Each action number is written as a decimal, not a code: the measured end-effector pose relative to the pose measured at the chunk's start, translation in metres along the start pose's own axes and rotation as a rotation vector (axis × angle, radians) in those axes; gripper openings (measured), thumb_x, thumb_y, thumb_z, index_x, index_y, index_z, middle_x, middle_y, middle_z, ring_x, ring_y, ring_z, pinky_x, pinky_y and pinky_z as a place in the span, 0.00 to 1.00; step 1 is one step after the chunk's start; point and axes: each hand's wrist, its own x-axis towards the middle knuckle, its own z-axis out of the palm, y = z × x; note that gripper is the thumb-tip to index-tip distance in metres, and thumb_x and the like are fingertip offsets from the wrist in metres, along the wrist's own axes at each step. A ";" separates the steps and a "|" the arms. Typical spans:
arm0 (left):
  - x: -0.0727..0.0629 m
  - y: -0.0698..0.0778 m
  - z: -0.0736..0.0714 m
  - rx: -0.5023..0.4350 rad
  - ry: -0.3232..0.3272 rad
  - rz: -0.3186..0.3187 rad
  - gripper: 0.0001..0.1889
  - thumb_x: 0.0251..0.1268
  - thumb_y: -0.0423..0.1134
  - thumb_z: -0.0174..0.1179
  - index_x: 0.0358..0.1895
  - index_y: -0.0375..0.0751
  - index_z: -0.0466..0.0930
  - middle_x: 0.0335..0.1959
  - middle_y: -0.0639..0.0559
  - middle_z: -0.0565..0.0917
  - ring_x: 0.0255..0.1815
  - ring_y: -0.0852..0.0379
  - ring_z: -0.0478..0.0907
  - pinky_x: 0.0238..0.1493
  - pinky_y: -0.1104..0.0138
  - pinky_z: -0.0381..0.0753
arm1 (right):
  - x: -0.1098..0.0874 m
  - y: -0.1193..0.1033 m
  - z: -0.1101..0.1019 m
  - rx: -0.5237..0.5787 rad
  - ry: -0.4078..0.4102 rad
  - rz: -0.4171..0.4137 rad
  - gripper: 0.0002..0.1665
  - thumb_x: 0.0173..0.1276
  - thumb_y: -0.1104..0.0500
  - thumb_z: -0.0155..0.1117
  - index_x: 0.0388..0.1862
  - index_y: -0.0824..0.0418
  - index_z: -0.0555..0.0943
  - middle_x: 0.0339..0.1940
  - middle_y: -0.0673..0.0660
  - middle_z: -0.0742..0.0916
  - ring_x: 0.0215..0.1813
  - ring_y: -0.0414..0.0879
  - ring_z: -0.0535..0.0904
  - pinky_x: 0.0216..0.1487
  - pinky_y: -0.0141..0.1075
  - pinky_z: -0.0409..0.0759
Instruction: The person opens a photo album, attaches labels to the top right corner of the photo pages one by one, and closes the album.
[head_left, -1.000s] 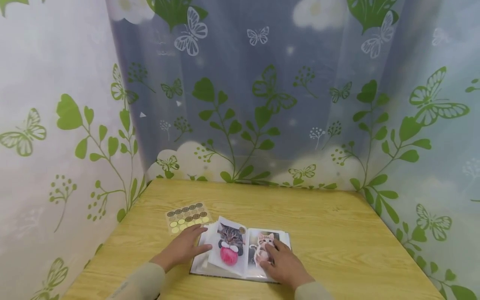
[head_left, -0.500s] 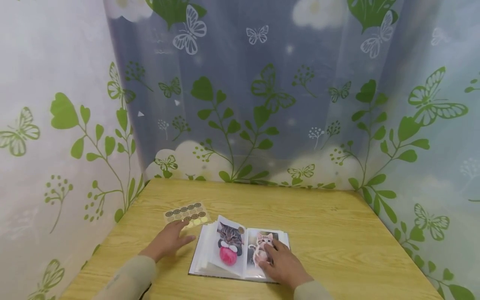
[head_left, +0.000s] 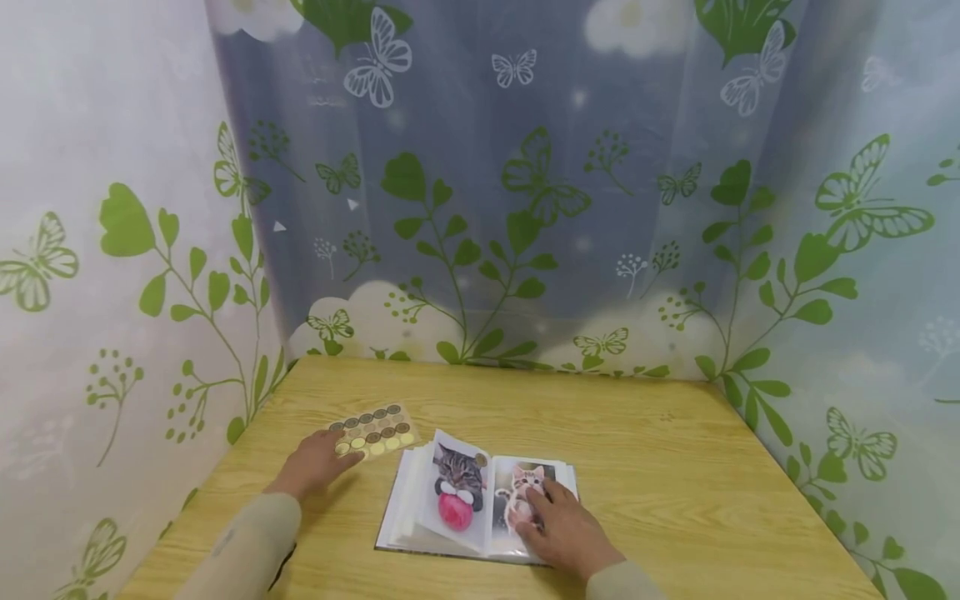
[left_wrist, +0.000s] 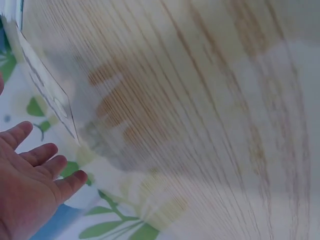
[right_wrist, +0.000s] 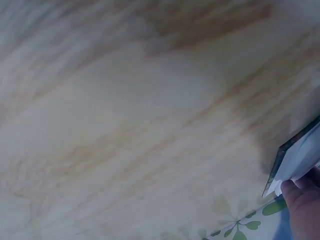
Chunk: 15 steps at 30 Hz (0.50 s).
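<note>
A photo album (head_left: 412, 483) lies spread on the table, showing a tabby kitten with a pink ball on its left page and a pale kitten picture (head_left: 517, 492) on its right page. My right hand (head_left: 566, 525) rests on the right page, its fingers covering part of that picture. In the right wrist view the fingers (right_wrist: 295, 192) lie along the album's edge (right_wrist: 287, 155). My left hand (head_left: 313, 462) is at the near left corner of a sheet of round stickers (head_left: 386, 425), fingers spread and overlapping it. The left wrist view shows the fingertips (left_wrist: 75, 181) apart beside the sheet (left_wrist: 47, 92).
The wood-grain table (head_left: 645, 467) extends around the album and sheet. Patterned curtains with green leaves and butterflies enclose it at the back (head_left: 480, 167), the left (head_left: 60, 350) and the right (head_left: 900, 317).
My left hand has moved left and away from the album's left page to the sticker sheet's near left corner. My right hand has stayed on the right page.
</note>
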 end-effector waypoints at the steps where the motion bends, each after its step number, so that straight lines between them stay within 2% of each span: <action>1: 0.001 -0.002 -0.001 0.007 0.000 -0.006 0.39 0.72 0.56 0.54 0.69 0.22 0.64 0.66 0.20 0.64 0.68 0.22 0.59 0.64 0.35 0.62 | 0.000 0.000 0.001 -0.005 0.003 -0.002 0.35 0.72 0.37 0.52 0.67 0.58 0.75 0.69 0.69 0.72 0.69 0.65 0.67 0.64 0.59 0.70; 8: 0.011 -0.013 -0.003 0.018 0.016 -0.043 0.37 0.73 0.55 0.53 0.69 0.23 0.63 0.65 0.18 0.65 0.66 0.20 0.59 0.61 0.32 0.64 | 0.001 0.001 0.002 -0.021 0.024 -0.006 0.34 0.72 0.37 0.53 0.66 0.58 0.75 0.68 0.68 0.72 0.68 0.65 0.68 0.63 0.58 0.71; 15: 0.018 -0.019 -0.003 -0.009 -0.012 -0.111 0.43 0.71 0.60 0.53 0.69 0.20 0.61 0.67 0.18 0.62 0.67 0.20 0.57 0.62 0.31 0.61 | 0.000 0.000 0.001 -0.008 0.001 0.001 0.37 0.71 0.36 0.54 0.67 0.60 0.74 0.69 0.69 0.71 0.69 0.65 0.67 0.64 0.59 0.70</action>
